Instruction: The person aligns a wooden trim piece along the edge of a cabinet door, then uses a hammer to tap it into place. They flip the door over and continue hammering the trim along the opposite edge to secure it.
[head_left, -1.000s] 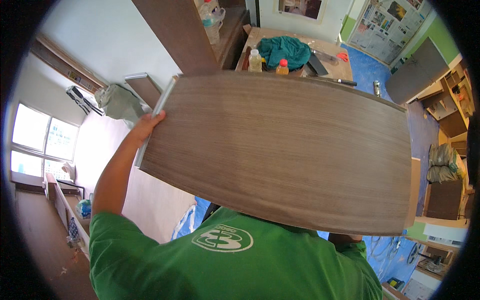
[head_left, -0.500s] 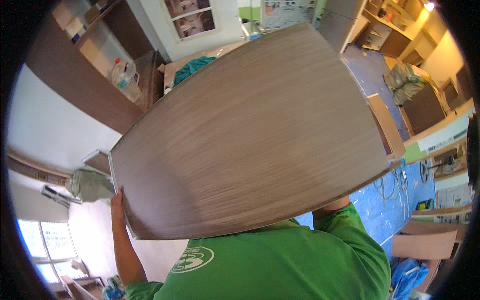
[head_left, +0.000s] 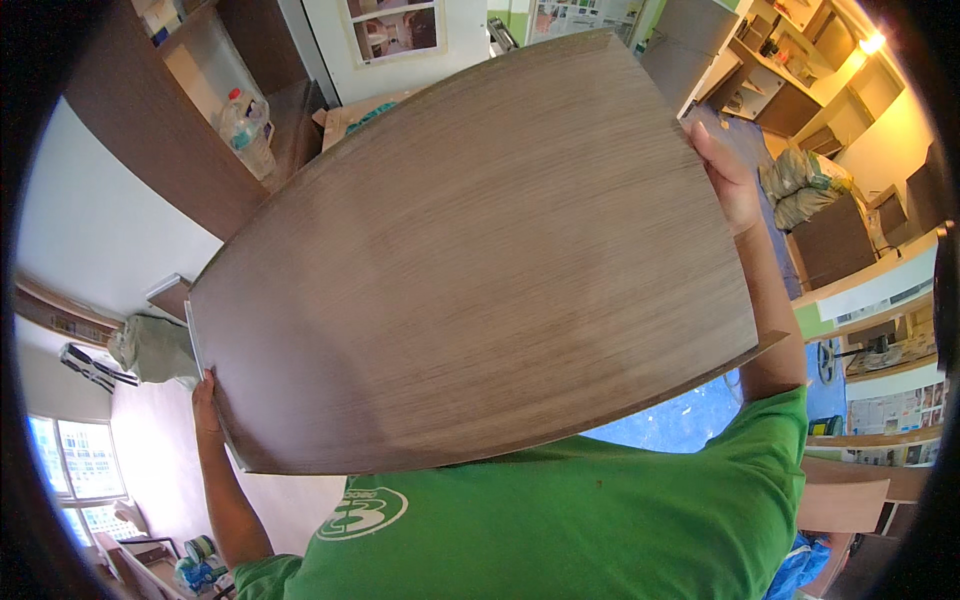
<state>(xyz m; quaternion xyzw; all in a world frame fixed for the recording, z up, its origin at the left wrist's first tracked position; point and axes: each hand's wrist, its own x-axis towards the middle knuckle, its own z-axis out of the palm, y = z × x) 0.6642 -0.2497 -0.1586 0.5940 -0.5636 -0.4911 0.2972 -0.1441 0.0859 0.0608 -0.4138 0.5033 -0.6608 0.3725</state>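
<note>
A large flat wood-grain panel (head_left: 470, 270), brown-grey with thin edges, is raised before my chest and fills the middle of the view. My left hand (head_left: 205, 402) is closed around its left edge near the lower corner. At the upper right edge, my right hand (head_left: 730, 185) grips the panel from the side; some of its fingers are hidden. A narrow strip (head_left: 765, 345) sticks out past the lower right corner, beside my right forearm. Both arms come out of green sleeves.
A brown shelf unit (head_left: 150, 150) with a clear plastic bottle (head_left: 246, 135) stands at the left. Filled sacks (head_left: 795, 185) and a brown board (head_left: 835, 240) lie at the right. Blue sheeting (head_left: 680, 415) covers the floor. A grey-green bag (head_left: 152, 348) hangs or rests beyond my left hand.
My right hand has moved from beneath the panel's lower edge up to its right edge. The panel has shifted slightly to the left. My left hand keeps its grip.
</note>
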